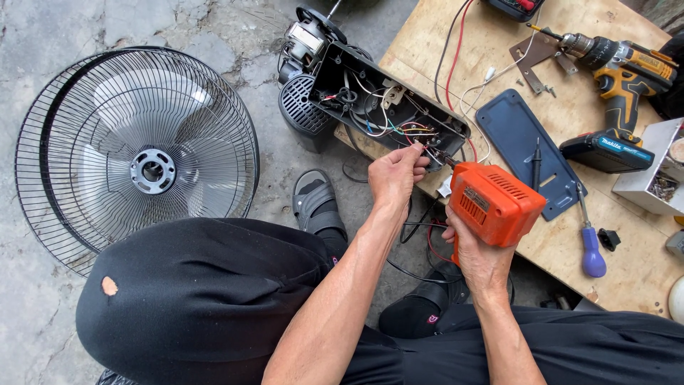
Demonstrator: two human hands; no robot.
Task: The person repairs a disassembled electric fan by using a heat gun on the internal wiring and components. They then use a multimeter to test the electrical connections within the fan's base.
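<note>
The right hand (pixel 476 251) had its grip closed around a chunky orange plastic soldering gun (pixel 493 202). The gun's tip pointed toward 10 o'clock, into the open black plastic fan box full of coloured wires (pixel 388 108) on the wooden table (pixel 570 114). The left hand (pixel 394 173) pinched a thin wire there. At 9 o'clock, a round wire fan cage (pixel 139 153) lay on the floor.

My right hand (pixel 479 258) gripping an orange soldering gun (pixel 493 203), its tip by my left hand (pixel 394 175) fingertips, pinching wires (pixel 420 146) in the open black fan housing (pixel 388 107).
</note>
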